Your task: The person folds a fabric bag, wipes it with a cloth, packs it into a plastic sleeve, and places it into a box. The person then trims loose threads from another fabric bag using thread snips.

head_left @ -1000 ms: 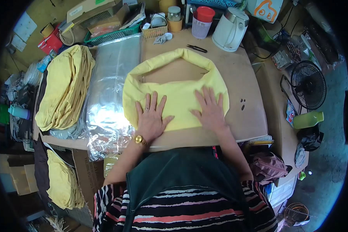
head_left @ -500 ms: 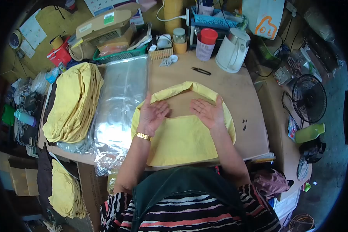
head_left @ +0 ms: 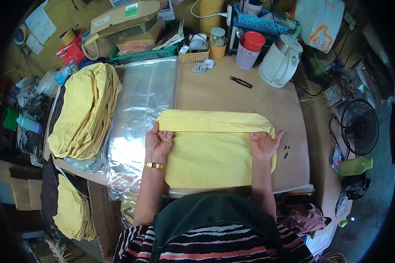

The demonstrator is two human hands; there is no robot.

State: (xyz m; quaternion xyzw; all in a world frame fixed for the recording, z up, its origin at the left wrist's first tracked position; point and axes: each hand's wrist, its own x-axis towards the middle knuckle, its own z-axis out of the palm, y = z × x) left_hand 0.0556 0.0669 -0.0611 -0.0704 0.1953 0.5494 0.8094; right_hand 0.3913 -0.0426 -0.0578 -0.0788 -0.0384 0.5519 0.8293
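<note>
A yellow cloth bag [head_left: 208,160] lies on the brown table [head_left: 206,92], its strap folded down into a straight band across the top. My left hand [head_left: 158,142] grips the band's left end, fingers curled at its lower edge. At the band's right end, my right hand [head_left: 264,143] is palm up, its fingers tucked under the yellow cloth and its thumb out to the right. Clear plastic sleeves [head_left: 147,87] lie left of the bag. Farther left is a pile of yellow cloth pieces [head_left: 85,111].
Small black scissors [head_left: 241,82] lie beyond the bag. A white kettle [head_left: 280,61], a red-topped cup [head_left: 251,50] and baskets [head_left: 194,56] line the back. To the right are a black fan [head_left: 359,126] and a green bottle [head_left: 355,166].
The arched strap has been folded down toward me into a straight band over the bag. My hands have moved apart and lower, from inside the strap to the band's ends.
</note>
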